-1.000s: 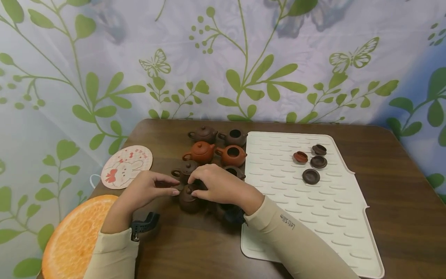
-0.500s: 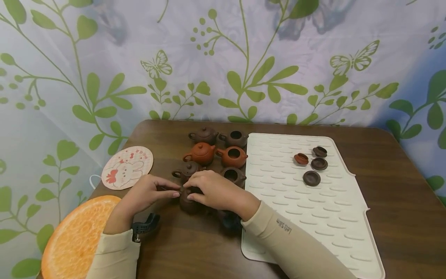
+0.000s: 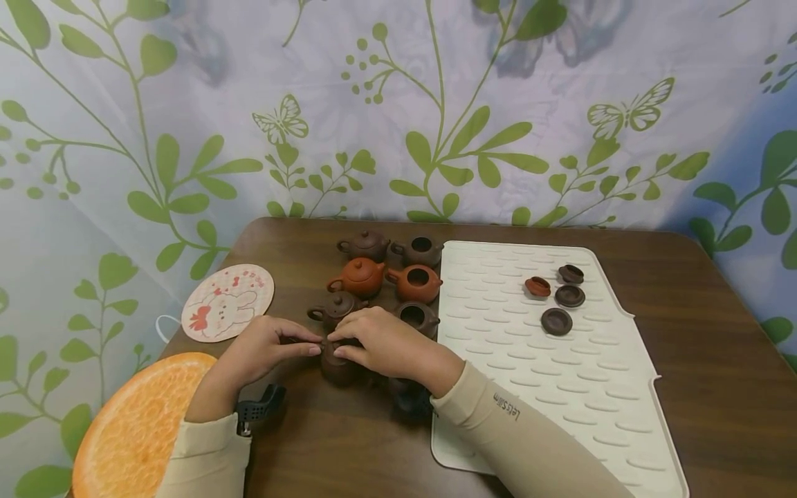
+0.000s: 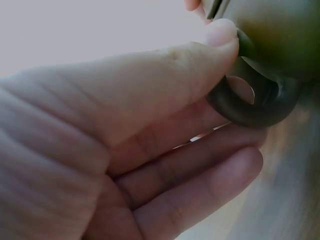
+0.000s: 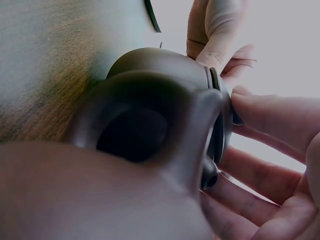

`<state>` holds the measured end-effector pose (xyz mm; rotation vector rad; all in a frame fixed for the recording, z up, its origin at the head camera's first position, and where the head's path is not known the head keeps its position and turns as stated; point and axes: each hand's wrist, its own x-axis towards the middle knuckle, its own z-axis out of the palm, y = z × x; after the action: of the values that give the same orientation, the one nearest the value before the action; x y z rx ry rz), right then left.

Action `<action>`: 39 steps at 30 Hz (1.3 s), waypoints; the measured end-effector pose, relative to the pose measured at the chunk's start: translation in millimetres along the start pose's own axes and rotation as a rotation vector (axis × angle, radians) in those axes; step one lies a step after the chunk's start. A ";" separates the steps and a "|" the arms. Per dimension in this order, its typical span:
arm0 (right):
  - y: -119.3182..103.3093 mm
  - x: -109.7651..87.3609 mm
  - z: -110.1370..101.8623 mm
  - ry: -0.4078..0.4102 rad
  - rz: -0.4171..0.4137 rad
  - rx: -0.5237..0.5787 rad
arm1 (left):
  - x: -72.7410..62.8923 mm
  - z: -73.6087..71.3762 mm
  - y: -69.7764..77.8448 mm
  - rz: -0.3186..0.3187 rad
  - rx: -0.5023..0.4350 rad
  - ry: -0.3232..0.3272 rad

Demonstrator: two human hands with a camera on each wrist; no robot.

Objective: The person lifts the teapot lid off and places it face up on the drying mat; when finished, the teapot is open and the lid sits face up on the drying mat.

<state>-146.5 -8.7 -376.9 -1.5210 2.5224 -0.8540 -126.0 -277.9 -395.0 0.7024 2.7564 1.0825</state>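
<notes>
A dark brown teapot [image 3: 338, 373] stands at the near end of the left column of teapots, between both hands. My left hand [image 3: 264, 353] pinches its looped handle [image 4: 252, 112], thumb on top and fingers behind, in the left wrist view. From the right, my right hand [image 3: 389, 346] holds the lid [image 5: 226, 122] at the pot's mouth, with its thumb at the knob [image 5: 237, 118]. A thin dark gap shows between lid and pot. The short spout [image 5: 209, 176] points toward the right hand's fingers. In the head view the fingers cover much of the pot's top.
Lidded teapots [image 3: 358, 278] stand behind in the left column; lidless ones [image 3: 415, 283] form the right column. Several loose lids [image 3: 556, 321] lie on the white mat [image 3: 498, 387]. A rabbit-print round pad [image 3: 227, 302] and an orange-slice pad [image 3: 140, 429] are at left.
My right hand has moved slightly left and down onto the teapot's top, then stayed there. The left fingers have come closer to the pot.
</notes>
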 end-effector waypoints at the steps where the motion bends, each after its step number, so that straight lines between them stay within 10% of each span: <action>1: 0.3 -0.1 0.2 0.002 -0.001 0.004 | 0.1 0.4 -0.2 0.003 0.005 0.003; 39: 1.9 -0.7 -2.6 0.021 -0.042 -0.018 | 1.0 1.9 -4.6 0.049 0.022 0.022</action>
<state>-148.6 -6.3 -375.7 -1.5844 2.5282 -0.8588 -128.2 -279.3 -399.4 0.7694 2.7878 1.0765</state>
